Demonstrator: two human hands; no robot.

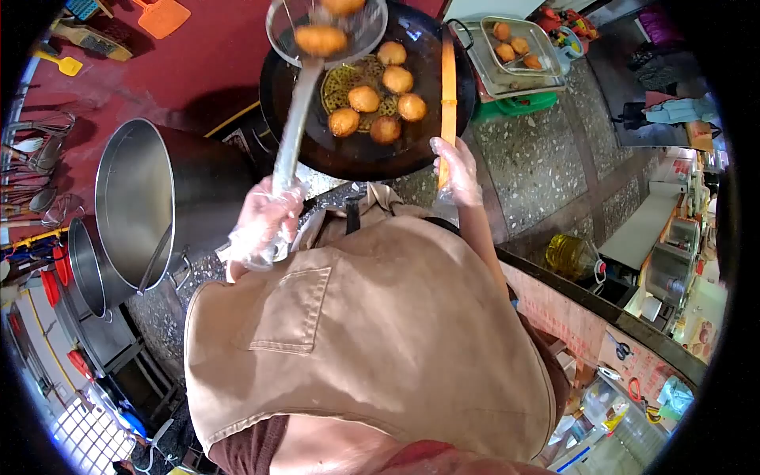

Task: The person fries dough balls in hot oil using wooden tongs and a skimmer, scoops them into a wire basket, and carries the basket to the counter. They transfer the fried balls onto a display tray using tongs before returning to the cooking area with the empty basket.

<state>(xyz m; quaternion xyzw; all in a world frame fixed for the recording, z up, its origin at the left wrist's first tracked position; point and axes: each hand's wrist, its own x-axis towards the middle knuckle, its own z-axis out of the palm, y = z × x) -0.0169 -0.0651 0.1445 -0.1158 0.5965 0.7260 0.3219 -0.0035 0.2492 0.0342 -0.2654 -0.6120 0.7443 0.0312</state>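
My left hand [271, 218], in a clear plastic glove, is closed around the metal handle of a mesh strainer [368, 49]. Blurred golden fried balls [320, 39] are in or over the strainer, above the far left of a dark wok [301, 154]. My right hand [459, 170], gloved too, grips a long, flat orange stick-like utensil [449, 79] that reaches over the wok's right side. Several browned fried balls [364, 99] sit in the wok's oil, around and over a perforated round piece [339, 79].
A glass tray [546, 70] with several fried balls stands beyond the wok at right. Left of me is a tall steel pot [134, 198] with a smaller one beside it. An oil jug [571, 257] is at right; whisks [55, 123] line the far left.
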